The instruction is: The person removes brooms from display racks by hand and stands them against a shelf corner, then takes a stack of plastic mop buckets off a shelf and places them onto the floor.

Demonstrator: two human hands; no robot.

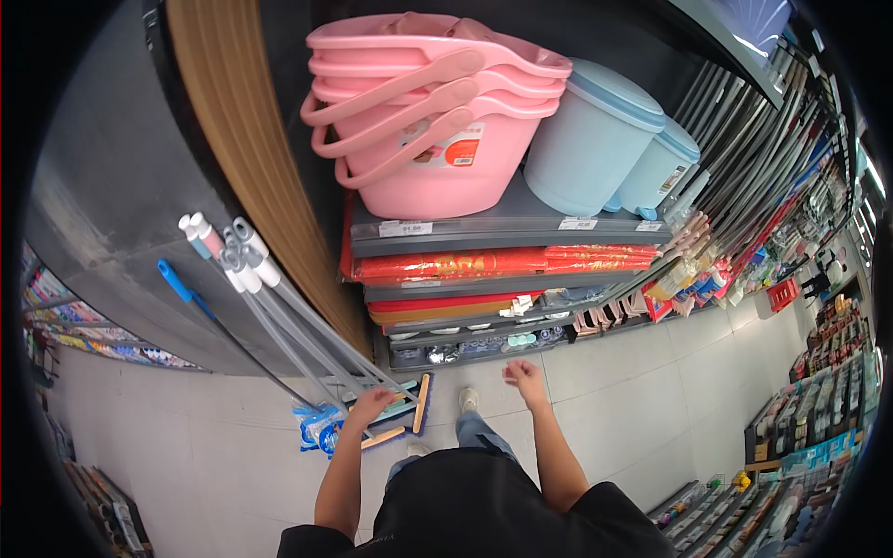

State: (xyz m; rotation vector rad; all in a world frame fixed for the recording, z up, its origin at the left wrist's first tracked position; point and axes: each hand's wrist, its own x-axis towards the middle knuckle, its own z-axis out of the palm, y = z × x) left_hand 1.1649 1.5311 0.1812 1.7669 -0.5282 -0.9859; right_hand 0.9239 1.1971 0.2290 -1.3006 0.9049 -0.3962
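Observation:
My left hand (372, 406) hangs low with loosely bent fingers, overlapping the lower ends of the grey mop and broom poles (296, 327); nothing shows in it. My right hand (526, 377) is held in front of the shelf's bottom, fingers half curled and apart, with nothing in them. Above stands a stack of several nested pink buckets (437, 177) with pink handles. A light blue lidded bin (591, 139) is beside them, and a smaller blue bin (659, 172) sits further right.
Broom heads (423, 405) and a blue plastic-wrapped item (321, 432) lie on the tiled floor (651, 418) by my left. Red packaged goods (465, 265) fill the shelf below the buckets. Many poles (744, 139) line the right side. A blue-handled pole (191, 293) leans against the grey pillar (121, 186).

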